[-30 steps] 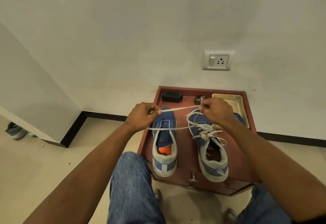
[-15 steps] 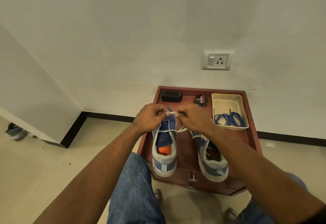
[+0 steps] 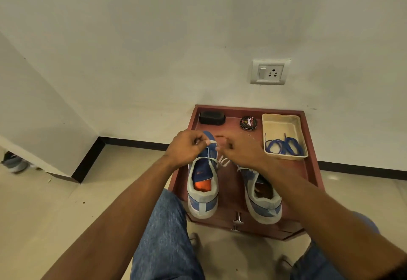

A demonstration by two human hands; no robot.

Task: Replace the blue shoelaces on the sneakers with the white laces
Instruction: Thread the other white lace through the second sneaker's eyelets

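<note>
Threading white lace (image 3: pixel 210 143) at toe eyelets of left sneaker (image 3: pixel 203 187) on tabletop (image 3: pixel 231 182). Left hand (image 3: pixel 187 147) pinches lace end; right hand (image 3: pixel 242 154) fingers curled, grip unclear, blurred. Risks: lace tip slips, skips eyelet, uneven ends. Blue laces (image 3: pixel 284 146) in tray (image 3: pixel 282 123).

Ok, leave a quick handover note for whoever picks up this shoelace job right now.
Left hand pinches the white lace at the toe end of the left sneaker. Right hand holds the same lace beside it.
Blue laces lie in the cream tray, so removal is done. Right sneaker: lacing hidden by the forearm.
Left: thread the white lace up the left sneaker and tie it.
</note>
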